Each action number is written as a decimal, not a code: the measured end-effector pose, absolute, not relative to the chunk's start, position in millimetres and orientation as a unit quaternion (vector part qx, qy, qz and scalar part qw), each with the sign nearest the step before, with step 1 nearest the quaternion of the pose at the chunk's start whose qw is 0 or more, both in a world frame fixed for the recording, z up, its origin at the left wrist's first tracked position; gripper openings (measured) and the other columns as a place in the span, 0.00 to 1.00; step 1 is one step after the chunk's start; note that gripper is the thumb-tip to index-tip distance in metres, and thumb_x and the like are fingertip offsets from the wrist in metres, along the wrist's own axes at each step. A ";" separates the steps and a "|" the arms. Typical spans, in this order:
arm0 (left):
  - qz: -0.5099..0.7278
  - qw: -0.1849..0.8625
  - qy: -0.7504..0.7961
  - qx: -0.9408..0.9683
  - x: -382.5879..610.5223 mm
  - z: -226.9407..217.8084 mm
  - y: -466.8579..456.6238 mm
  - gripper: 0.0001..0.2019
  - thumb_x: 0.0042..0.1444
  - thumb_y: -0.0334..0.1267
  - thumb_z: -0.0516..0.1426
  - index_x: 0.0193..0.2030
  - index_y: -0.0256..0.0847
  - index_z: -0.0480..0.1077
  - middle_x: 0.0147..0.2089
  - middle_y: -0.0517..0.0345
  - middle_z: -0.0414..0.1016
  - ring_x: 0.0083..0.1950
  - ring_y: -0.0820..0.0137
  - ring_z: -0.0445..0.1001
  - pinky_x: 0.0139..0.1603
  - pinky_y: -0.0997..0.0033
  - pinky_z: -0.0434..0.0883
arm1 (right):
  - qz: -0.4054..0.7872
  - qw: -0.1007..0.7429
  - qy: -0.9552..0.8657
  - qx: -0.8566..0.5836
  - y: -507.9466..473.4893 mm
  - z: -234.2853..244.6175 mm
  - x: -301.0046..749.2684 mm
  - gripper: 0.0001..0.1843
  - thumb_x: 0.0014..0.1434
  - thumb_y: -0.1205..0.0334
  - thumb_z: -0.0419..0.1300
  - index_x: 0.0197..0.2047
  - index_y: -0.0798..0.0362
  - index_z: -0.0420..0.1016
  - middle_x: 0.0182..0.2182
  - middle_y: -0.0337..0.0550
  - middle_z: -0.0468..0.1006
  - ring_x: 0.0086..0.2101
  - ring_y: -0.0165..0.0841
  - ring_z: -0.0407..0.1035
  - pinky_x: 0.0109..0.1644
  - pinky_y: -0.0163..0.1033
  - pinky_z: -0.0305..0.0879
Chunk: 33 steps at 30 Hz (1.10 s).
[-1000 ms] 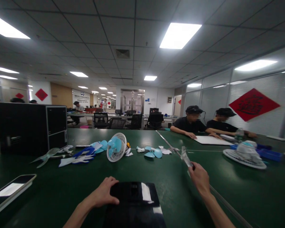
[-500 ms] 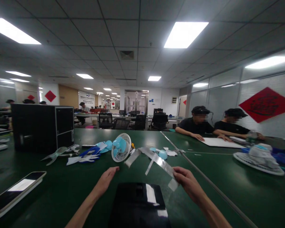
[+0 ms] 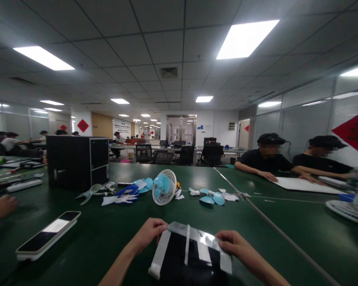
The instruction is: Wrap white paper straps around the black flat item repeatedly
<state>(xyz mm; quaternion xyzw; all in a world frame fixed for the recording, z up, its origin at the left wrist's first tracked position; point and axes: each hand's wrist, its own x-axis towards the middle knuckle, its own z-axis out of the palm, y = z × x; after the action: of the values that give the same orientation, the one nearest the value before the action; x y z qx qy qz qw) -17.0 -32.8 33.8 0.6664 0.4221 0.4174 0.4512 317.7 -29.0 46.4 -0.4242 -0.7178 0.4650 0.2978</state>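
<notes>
In the head view, a translucent plastic strip (image 3: 179, 229), with several narrower pale strips hanging from it, is stretched between my two hands. My left hand (image 3: 147, 236) pinches its left end, thumb against fingers. At the opposite end, my right hand (image 3: 235, 246) grips the strip with closed fingertips. Below it lies a glossy black object (image 3: 176, 254), partly covered by the strips and cut off by the bottom edge; its kind is unclear. The hanging strips lie over or just above the black surface; I cannot tell whether they touch it.
Beyond my hands are a small fan (image 3: 164, 187), blue fan blades (image 3: 212, 198) and blue-white gloves (image 3: 123, 195). A phone (image 3: 49, 235) and a black computer case (image 3: 77, 163) stand left. Another person's hand (image 3: 2, 208) enters there. Two people sit right, by a white board (image 3: 307, 185).
My left hand has moved right and taken hold of the strip's free end. The strip has come down over the black object. The view has turned left, and another person's hand appears there.
</notes>
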 end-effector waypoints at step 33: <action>0.072 0.488 0.474 0.729 -22.0 25.7 -40.5 0.10 0.41 0.43 0.63 0.27 0.38 0.73 0.21 0.65 0.69 0.20 0.79 0.64 0.19 0.80 0.56 | 0.369 0.205 -0.773 -0.474 -57.4 18.6 311.9 0.09 0.50 0.63 0.59 0.34 0.57 0.77 0.28 0.38 0.76 0.30 0.30 0.67 0.31 0.32 0.58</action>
<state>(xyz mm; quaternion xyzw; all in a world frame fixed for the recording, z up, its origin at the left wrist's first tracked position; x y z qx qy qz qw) -22.0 -40.5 25.7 0.7293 0.4741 0.0717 0.4880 311.9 -57.4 18.6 -0.4739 -0.7729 0.3687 0.2050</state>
